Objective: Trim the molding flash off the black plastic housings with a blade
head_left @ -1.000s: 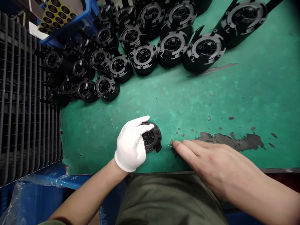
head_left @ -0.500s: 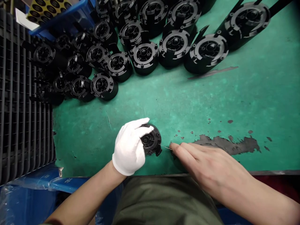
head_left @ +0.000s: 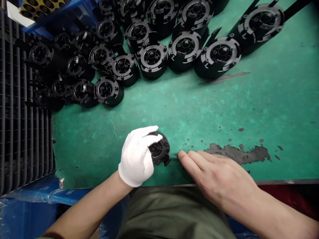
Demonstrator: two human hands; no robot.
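Note:
In a white glove, my left hand (head_left: 138, 156) wraps round a round black plastic housing (head_left: 163, 149) near the front of the bench. Its ribbed, ring-shaped end faces up, and the glove covers its left side. My bare right hand (head_left: 211, 169) is closed just to the right, thumb and forefinger pinched on a thin metal tool (head_left: 172, 156) like a needle or fine blade. The tool's tip reaches the housing's right rim. Its handle is hidden in the fist, so the exact kind cannot be made out.
Several similar black housings (head_left: 152, 58) stand in rows across the back of the green bench (head_left: 159, 106). A blue bin (head_left: 67, 20) with a sheet of round stickers (head_left: 41, 8) is at the back left. A dark wire rack (head_left: 22, 106) borders the left side.
My right hand has shifted slightly left, bringing the thin tool against the housing's rim. The left hand keeps its hold. The whole view has drifted slightly.

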